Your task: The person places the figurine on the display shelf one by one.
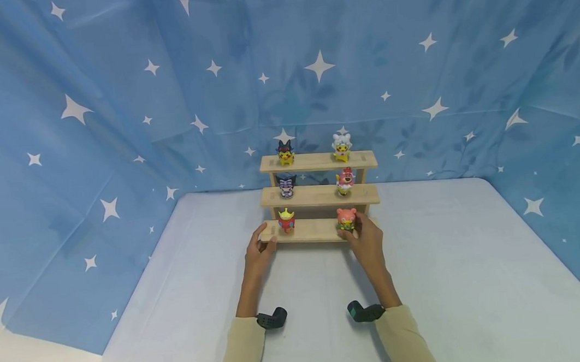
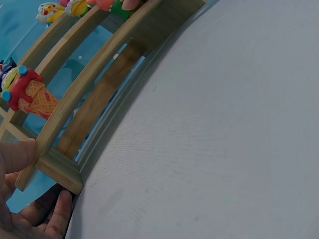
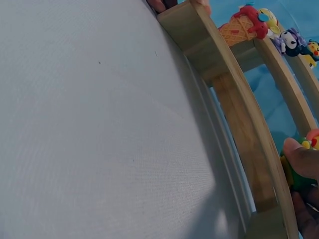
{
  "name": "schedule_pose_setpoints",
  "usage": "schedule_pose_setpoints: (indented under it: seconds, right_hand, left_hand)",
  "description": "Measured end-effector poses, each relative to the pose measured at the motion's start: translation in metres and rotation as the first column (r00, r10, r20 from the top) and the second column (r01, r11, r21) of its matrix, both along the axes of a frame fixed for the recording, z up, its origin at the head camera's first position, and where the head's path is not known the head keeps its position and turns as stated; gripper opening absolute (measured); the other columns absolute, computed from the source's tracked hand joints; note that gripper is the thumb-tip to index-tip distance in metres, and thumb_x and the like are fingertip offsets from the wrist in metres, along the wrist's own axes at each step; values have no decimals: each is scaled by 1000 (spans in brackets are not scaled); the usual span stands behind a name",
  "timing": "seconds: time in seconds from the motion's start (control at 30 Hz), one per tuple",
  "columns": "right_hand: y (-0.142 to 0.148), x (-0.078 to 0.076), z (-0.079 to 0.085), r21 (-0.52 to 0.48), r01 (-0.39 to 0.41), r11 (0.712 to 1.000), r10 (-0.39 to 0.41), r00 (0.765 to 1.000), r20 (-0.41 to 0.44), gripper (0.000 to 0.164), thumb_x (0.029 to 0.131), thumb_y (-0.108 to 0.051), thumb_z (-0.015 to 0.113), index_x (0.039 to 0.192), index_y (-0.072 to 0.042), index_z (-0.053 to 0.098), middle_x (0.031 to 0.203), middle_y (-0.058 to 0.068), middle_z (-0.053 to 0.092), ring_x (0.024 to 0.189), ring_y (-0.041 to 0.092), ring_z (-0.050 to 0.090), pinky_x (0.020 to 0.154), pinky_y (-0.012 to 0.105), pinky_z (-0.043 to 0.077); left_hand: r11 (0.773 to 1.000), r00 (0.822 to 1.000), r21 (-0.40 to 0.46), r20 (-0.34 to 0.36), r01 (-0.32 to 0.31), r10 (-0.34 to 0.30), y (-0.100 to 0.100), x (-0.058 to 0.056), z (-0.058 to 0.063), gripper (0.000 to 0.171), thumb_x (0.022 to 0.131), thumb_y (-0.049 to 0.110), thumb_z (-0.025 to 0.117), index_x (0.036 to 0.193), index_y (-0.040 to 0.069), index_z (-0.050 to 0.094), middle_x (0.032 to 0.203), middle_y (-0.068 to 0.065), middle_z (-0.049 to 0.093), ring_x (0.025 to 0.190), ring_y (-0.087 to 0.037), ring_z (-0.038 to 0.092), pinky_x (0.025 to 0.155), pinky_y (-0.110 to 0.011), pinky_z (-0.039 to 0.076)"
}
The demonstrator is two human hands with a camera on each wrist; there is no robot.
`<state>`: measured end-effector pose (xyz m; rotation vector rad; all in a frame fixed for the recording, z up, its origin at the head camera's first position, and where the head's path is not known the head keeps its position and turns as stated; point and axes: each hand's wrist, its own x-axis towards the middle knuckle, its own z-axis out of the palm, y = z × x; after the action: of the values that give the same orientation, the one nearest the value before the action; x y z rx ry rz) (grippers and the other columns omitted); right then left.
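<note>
A three-tier wooden display shelf (image 1: 317, 230) stands on the white table. My left hand (image 1: 259, 255) grips the left end of its lowest tier; in the left wrist view the thumb (image 2: 17, 155) lies on the board's front edge, with fingers below at the end. My right hand (image 1: 368, 241) pinches a small figurine with a pink bear-eared hood and green lower part (image 1: 346, 219) at the right of the lowest tier. At that tier's left sits a figurine with a yellow top, red middle and waffle-cone base (image 1: 286, 221).
The middle tier carries a black-and-purple figurine (image 1: 286, 186) and a pink-hooded one (image 1: 344, 181). On the top tier are a dark-hooded yellow figurine (image 1: 286, 153) and a white-hooded yellow one (image 1: 341, 147). A blue star-patterned curtain (image 1: 285, 94) hangs behind the white table (image 1: 451, 260).
</note>
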<state>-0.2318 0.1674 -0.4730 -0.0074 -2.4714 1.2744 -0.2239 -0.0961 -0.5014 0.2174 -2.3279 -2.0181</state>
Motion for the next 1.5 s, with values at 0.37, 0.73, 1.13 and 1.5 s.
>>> schedule_pose_setpoints:
  seconds: [0.37,0.73,1.13,1.5]
  right_hand:
    - [-2,-1,0,-9,3,1000,-4,1000,-15,59,81,-12,80,129,9,53,124,27,62,116,37,62,95,38,51]
    - [-1,-2,-4,-7,11,1000,-11,1000,1,58,81,-14,81,126,10,55,123,27,62,112,37,64,94,39,52]
    - [2,-2,-7,-36,13,999,-15,998,-64,54,78,-18,83,119,9,60,116,25,66,104,35,67,89,40,54]
    - [2,-1,-8,-41,23,999,-25,998,-49,52,79,-18,82,119,8,61,116,24,67,103,34,67,88,40,54]
  left_hand:
    - [1000,1000,-22,-9,-6,6,-1,-2,0,57,97,24,61,149,24,40,139,-21,56,129,-35,53,107,-49,40]
    - [999,1000,-37,-8,-8,8,-1,-2,2,56,97,25,61,149,26,41,138,-19,57,127,-33,55,105,-48,42]
    - [1000,1000,-26,7,5,-4,0,-2,2,56,97,27,61,149,28,40,134,-19,60,124,-32,57,104,-47,44]
    - [1000,1000,-15,-16,13,-13,0,1,2,57,97,27,61,150,23,39,143,-21,52,129,-35,53,105,-48,43]
